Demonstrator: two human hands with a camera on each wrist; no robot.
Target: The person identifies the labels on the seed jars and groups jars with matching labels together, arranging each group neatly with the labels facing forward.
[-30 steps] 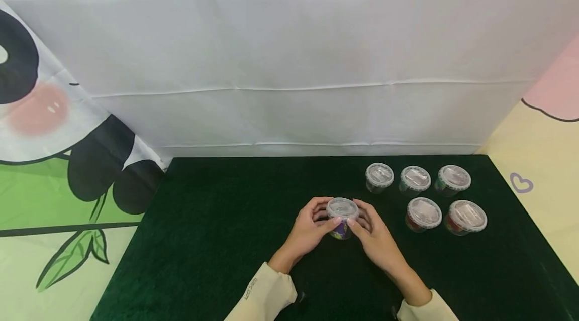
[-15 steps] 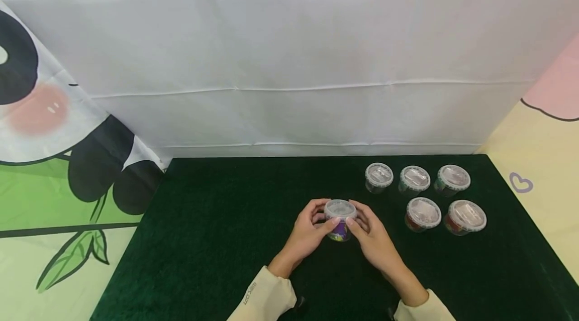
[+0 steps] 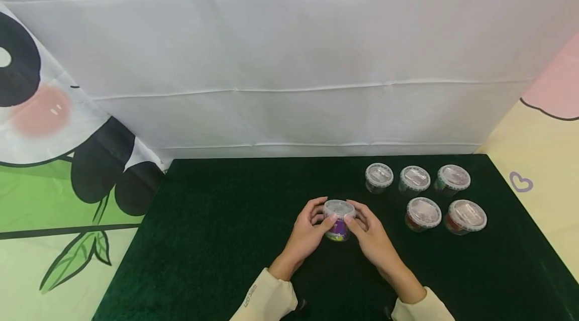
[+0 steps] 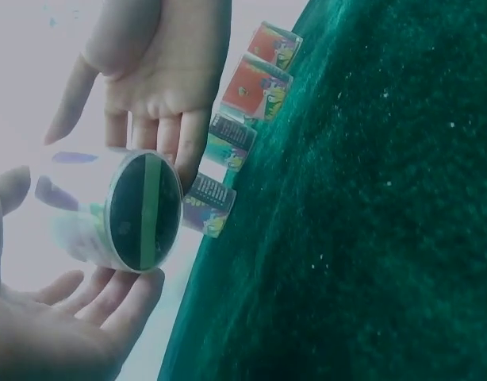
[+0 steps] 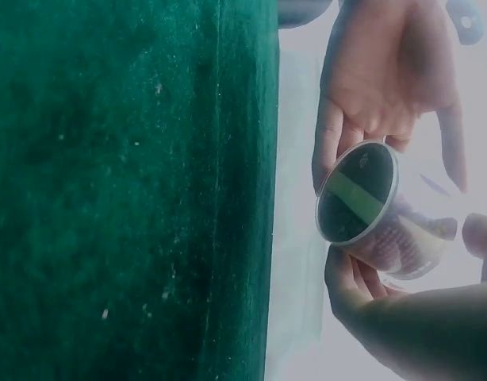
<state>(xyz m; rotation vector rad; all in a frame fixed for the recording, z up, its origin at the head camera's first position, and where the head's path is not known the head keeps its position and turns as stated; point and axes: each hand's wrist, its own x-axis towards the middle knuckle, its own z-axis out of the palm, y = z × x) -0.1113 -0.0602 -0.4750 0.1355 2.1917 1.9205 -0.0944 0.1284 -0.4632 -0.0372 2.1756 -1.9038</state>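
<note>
Both hands hold a small clear plastic tub with a purple label (image 3: 338, 229) and a translucent lid. My left hand (image 3: 304, 234) grips its left side, with the thumb on the front and the fingers curled behind. From the right, my right hand (image 3: 374, 236) grips it the same way. The tub is raised off the table: its dark round base with a pale green strip (image 4: 150, 213) shows in the left wrist view. In the right wrist view the tub's base (image 5: 357, 194) also faces the camera. The tub's far side is hidden in the head view.
Several similar lidded tubs stand at the right of the dark green cloth-covered table (image 3: 217, 240). The back row includes a clear-lidded tub (image 3: 379, 176); the front row has a red-labelled tub (image 3: 423, 213). A white cloth backdrop (image 3: 289, 60) rises behind the table.
The tub has shifted slightly left and toward me in both hands, and more of its purple label shows between the thumbs. The other tubs stay put.
</note>
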